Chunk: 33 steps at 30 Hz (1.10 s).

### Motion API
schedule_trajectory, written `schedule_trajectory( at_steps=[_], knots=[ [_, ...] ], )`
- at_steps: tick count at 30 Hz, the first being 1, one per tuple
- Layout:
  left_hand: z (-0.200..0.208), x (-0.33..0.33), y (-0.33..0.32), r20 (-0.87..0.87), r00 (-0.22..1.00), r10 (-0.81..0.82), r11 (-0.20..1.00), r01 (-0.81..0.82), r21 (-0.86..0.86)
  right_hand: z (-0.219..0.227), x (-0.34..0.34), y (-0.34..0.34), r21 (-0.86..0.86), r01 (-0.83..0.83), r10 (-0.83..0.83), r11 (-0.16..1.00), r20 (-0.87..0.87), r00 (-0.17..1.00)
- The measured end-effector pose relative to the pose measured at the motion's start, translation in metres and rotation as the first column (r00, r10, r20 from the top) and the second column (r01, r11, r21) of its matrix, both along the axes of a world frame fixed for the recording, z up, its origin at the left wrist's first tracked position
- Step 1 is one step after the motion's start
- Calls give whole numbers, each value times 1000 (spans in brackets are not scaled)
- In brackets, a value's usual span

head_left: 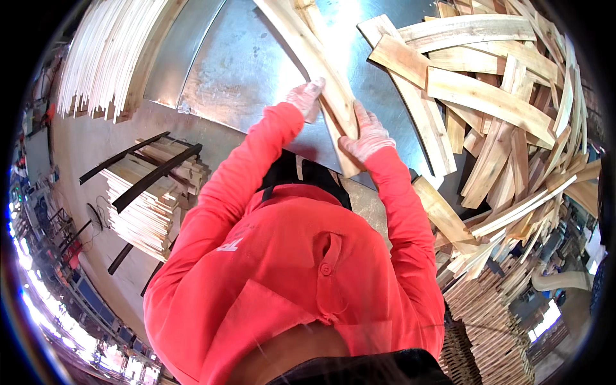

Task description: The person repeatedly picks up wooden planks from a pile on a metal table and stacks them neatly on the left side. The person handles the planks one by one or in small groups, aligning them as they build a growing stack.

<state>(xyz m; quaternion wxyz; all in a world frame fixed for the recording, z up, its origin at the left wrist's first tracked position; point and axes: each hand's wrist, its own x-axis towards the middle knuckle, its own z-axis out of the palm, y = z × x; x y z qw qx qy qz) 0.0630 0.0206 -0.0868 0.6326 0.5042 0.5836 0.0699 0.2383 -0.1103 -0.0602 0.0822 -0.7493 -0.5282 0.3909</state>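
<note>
A long pale wooden board (pixel 316 61) slants over the metal tabletop, its near end toward my body. My left hand (pixel 305 100), in a thin whitish glove, grips the board's left edge. At the near right end, my gloved right hand (pixel 369 135) is closed around the board with the thumb on the near side. Under it lies a second wooden board (pixel 344 154), its near end sticking out between my hands; most of it is hidden.
The shiny metal tabletop (pixel 224 58) spreads beneath the boards. A neat stack of thin boards (pixel 115 51) stands at its left. Loosely heaped boards (pixel 494 96) crowd the right side. Lower left, more stacked wood (pixel 144 199) sits by dark bars (pixel 157 176).
</note>
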Motion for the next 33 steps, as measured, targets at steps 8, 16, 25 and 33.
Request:
schedule_trajectory(
  at_steps=[8,16,25,33],
  knots=[
    [26,-18,-16,498,852,163,934,29,-356,7,22,-23,-303,349,-370,887,-918,142],
    [-32,6,-17,492,846,205,950,-52,-307,30,138,17,430,793,-755,432,-308,579],
    [-6,-12,47,352,926,-136,990,110,93,67,204,54,222,962,-954,-161,-287,-93],
    [74,11,48,90,991,-95,991,86,104,-2,35,-43,665,719,-704,202,-413,579]
  ],
)
